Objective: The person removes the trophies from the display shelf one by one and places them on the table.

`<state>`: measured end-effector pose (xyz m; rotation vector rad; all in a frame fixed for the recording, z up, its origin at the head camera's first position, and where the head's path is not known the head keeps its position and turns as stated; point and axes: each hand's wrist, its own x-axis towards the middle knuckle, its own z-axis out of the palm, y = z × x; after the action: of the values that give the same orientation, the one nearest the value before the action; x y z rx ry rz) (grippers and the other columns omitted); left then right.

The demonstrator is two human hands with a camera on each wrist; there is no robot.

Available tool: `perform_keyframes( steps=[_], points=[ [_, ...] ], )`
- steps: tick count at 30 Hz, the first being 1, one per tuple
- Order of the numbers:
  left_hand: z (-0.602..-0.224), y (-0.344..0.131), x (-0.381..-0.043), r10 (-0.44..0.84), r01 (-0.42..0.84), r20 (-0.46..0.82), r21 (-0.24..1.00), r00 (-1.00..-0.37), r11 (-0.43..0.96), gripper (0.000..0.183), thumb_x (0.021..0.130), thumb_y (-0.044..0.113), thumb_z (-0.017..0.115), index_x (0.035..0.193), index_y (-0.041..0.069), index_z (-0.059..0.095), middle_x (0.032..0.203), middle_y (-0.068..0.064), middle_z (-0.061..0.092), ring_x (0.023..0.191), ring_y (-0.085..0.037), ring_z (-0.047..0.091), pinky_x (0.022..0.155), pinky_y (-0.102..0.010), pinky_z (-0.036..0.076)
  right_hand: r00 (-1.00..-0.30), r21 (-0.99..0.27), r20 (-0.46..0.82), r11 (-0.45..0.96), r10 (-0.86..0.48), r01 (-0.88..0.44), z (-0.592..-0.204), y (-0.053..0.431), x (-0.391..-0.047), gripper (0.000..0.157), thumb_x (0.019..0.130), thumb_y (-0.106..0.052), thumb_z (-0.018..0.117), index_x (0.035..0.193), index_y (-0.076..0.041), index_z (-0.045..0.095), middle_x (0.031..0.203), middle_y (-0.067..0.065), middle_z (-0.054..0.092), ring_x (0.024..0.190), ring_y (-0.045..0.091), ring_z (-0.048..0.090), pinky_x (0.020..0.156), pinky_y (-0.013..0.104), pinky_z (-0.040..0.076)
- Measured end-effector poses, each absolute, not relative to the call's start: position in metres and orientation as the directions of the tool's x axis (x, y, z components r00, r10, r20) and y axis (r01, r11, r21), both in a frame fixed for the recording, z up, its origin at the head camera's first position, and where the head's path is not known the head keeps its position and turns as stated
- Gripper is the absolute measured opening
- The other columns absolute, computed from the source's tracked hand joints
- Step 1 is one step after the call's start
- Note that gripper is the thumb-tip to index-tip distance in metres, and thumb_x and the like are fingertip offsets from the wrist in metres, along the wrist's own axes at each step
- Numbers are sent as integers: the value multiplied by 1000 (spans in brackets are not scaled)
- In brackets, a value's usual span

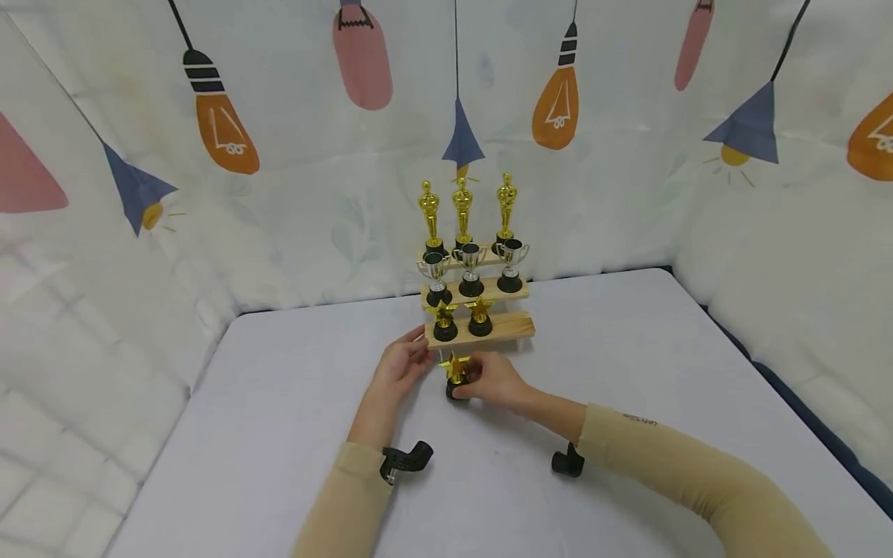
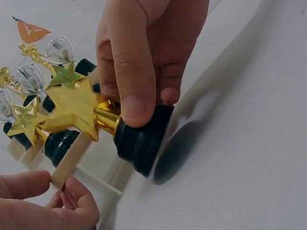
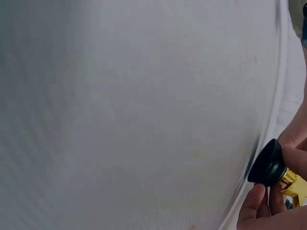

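Starting from my left, I see a white cloth [image 1: 279, 116] printed with hanging lamps, which runs along the side and behind the bench [image 1: 279, 387]. My left sleeve [image 1: 352, 496] reaches in from below, with a small black camera [image 1: 412, 457] at the wrist. My left hand [image 1: 403, 364] pinches the left end of the lowest wooden step [image 1: 512, 327] between thumb and fingers.

On that step stand two gold star trophies [image 1: 480, 315], upright and side by side, towards its left and middle. Behind and higher, three silver cups [image 1: 470, 260] line the middle step [image 1: 453, 297], and three gold figurines [image 1: 463, 203] line the top one, partly hidden at their bases by the cups.

The third star trophy [image 1: 455, 370] is in front of the lowest step, near my left hand; whether its black base touches the bench I can't tell. My right hand [image 1: 494, 378] grips it by that base from the right, thumb on the near side. The step's front edge stands between it and the other two stars. Farther right come a second black camera [image 1: 568, 463] and my right sleeve [image 1: 670, 465].
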<state>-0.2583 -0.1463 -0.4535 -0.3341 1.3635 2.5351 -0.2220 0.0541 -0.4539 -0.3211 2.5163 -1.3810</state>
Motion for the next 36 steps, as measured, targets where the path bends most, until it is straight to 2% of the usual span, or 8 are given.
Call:
perform_keyframes(
  steps=[4, 10, 18, 26, 32, 36],
  points=[
    [-454, -144, -259, 100, -327, -325, 782, -940, -530, 52, 106, -6, 44, 157, -4, 34, 153, -20, 43, 103, -17, 53, 86, -28, 43, -941, -825, -79, 551, -330, -125, -454, 53, -223, 35, 79, -16, 91, 105, -5, 70, 91, 0, 66, 84, 15, 59, 75, 31, 51],
    [-453, -143, -260, 91, -315, -313, 805, -945, -503, 53, 105, -6, 45, 156, -5, 34, 152, -21, 44, 102, -16, 54, 86, -28, 43, -931, -790, -39, 582, -364, -194, -458, 49, -225, 47, 75, -13, 93, 114, -1, 70, 91, -1, 65, 81, 13, 57, 74, 29, 49],
    [-454, -145, -257, 70, -321, -331, 809, -941, -492, 52, 105, -5, 45, 156, -5, 36, 153, -21, 44, 103, -17, 53, 87, -29, 44, -916, -770, -48, 599, -397, -219, -460, 44, -229, 49, 75, -14, 94, 114, 1, 70, 92, 0, 66, 82, 14, 58, 74, 29, 50],
    [-452, -147, -256, 73, -317, -324, 813, -943, -489, 52, 105, -5, 46, 156, -4, 36, 152, -21, 45, 102, -17, 53, 86, -29, 45, -906, -720, -35, 639, -422, -270, -454, 41, -234, 41, 77, -16, 92, 109, -3, 70, 92, -1, 64, 81, 14, 57, 72, 30, 49],
    [-451, -146, -257, 73, -319, -328, 805, -942, -501, 52, 105, -4, 46, 156, -4, 36, 152, -20, 45, 102, -17, 53, 84, -28, 45, -895, -703, -26, 645, -445, -300, -452, 44, -236, 51, 77, -20, 93, 117, -2, 69, 101, 1, 67, 87, 14, 60, 78, 32, 52],
    [-453, -145, -257, 73, -319, -327, 812, -942, -489, 52, 105, -5, 46, 156, -4, 36, 153, -21, 44, 104, -18, 52, 86, -28, 45, -892, -718, -16, 626, -451, -303, -450, 53, -235, 55, 76, -17, 93, 122, -2, 67, 105, 3, 69, 92, 15, 63, 83, 33, 53]
  ],
)
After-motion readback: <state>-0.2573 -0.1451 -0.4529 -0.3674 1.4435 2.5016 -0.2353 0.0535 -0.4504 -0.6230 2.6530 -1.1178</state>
